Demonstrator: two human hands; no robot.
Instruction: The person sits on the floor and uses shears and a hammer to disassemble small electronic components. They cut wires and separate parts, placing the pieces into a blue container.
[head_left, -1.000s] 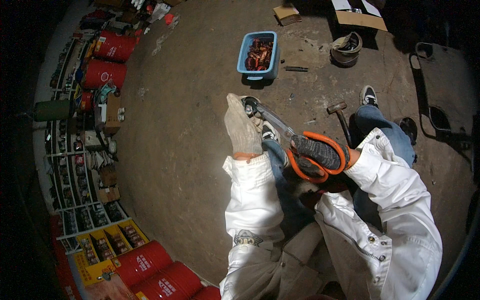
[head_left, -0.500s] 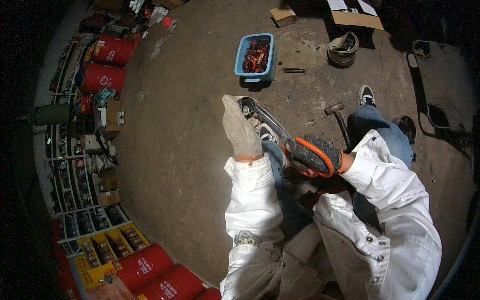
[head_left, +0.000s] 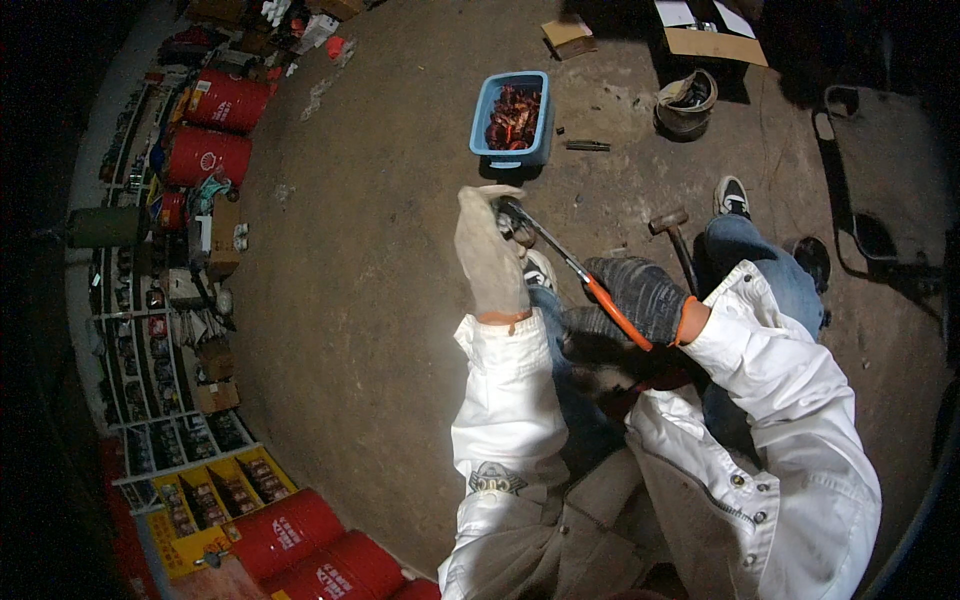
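Note:
My left hand (head_left: 487, 250), in a cream glove, curls its fingers round a small dark and silvery metal part (head_left: 512, 226), mostly hidden by the glove. My right hand (head_left: 640, 297), in a dark grey glove, is closed on the orange handles of a long plier-like tool (head_left: 618, 312). The tool's metal end reaches up and left to the part at my left fingers; whether its jaws grip the part I cannot tell. A hammer (head_left: 668, 220) is on the floor, just beyond my right hand, its handle toward my right leg.
Ahead stands a blue plastic bin (head_left: 545, 120) of reddish-brown metal scraps. A bucket (head_left: 686, 105), a short dark bar (head_left: 587, 146) and cardboard boxes (head_left: 715, 45) are at the far right. Red drums (head_left: 210, 155) and loaded shelves (head_left: 135, 350) line the left. My shoes (head_left: 733, 196) are close.
The tool has turned in my right hand, so its orange handles now show edge-on as one narrow line. My left hand has tilted slightly and shifted a little right.

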